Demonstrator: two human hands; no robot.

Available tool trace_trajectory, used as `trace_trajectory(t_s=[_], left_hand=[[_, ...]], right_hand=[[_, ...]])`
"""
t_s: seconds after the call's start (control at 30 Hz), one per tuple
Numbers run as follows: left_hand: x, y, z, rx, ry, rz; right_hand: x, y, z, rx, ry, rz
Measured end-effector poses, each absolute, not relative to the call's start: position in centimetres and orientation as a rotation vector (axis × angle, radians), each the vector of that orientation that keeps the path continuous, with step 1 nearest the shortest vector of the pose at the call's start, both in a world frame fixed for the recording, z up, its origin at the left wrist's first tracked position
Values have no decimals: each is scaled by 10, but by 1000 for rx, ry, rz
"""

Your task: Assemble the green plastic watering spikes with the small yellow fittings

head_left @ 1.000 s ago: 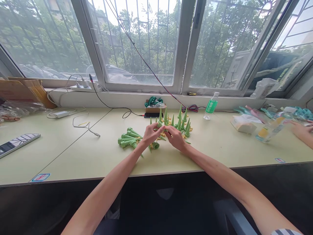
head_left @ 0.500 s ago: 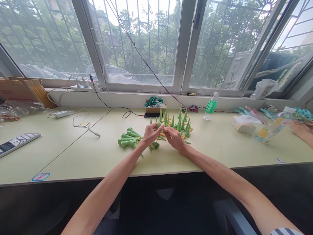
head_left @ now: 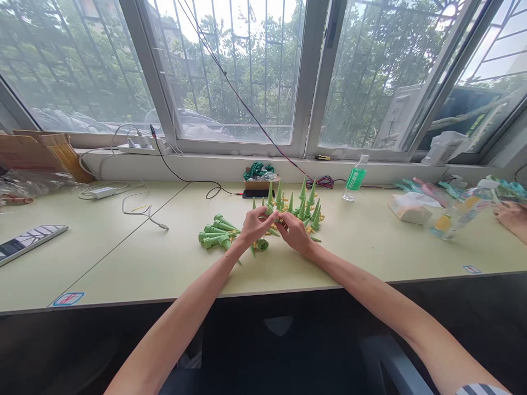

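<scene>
My left hand [head_left: 254, 224] is closed around a green plastic watering spike [head_left: 269, 210], whose wide end shows above the fingers. Close against it, my right hand [head_left: 295, 231] pinches at the same spike; the fingertips of both hands meet and hide most of it. Behind and right of the hands, several green spikes [head_left: 312, 211] stand points up, with small yellow valves [head_left: 322, 218] among them. More spikes [head_left: 214, 232] lie in a pile left of my left hand. One spike [head_left: 262, 244] lies just below the hands, its round opening showing.
At the back are a small cardboard box [head_left: 262, 185] and a black phone [head_left: 258, 193]. A green-labelled bottle [head_left: 355, 179], a tissue pack [head_left: 409, 208] and a tilted bottle [head_left: 463, 211] stand to the right, near another person's hand [head_left: 511, 215]. Cables [head_left: 144, 211] lie left.
My hands stay at nearly the same spot, with only small finger shifts on the spike. At the far right, the other person's hand has moved slightly.
</scene>
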State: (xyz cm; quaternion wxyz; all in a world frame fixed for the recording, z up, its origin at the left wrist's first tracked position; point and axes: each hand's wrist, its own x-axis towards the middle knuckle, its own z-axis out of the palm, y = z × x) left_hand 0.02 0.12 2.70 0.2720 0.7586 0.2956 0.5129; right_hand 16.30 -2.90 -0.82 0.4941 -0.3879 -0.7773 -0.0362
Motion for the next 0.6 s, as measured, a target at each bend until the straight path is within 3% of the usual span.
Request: trace_trajectory(t_s=[0.6], left_hand=[[2, 3, 25, 2259, 857, 1324]], right_hand=[[163, -33, -5, -995, -1885, 11]])
